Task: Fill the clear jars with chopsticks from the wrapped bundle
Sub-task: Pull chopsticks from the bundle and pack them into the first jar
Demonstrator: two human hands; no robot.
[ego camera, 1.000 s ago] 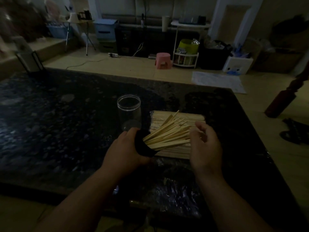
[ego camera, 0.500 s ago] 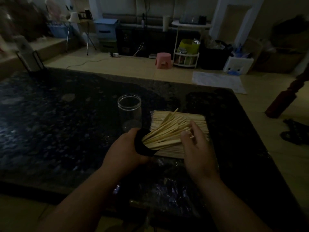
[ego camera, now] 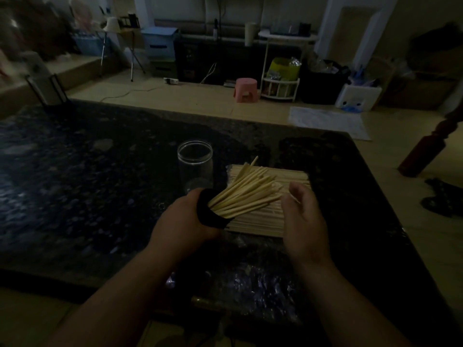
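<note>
1. An empty clear jar point(ego camera: 195, 161) stands upright on the table point(ego camera: 75, 171), probably awaiting filling.
2. The left hand point(ego camera: 180, 221) has its fingers curled round a tilted dark jar point(ego camera: 209, 216), mouth rightward to receive the fanned chopsticks point(ego camera: 245, 194).
3. The right hand point(ego camera: 304, 221), fingers loosely bent, is at their tips above the wrapped bundle point(ego camera: 260, 225); whether it pinches any is unclear.

Light is low throughout. We note a pale tan tiled floor point(ego camera: 200, 101) beyond the dark speckled stone tabletop point(ego camera: 75, 184). We log 1 small pink plastic stool point(ego camera: 246, 89) just beside 1 white wire shelf rack point(ego camera: 280, 88), and 1 blue plastic drawer box point(ego camera: 160, 43) by the far wall.
</note>
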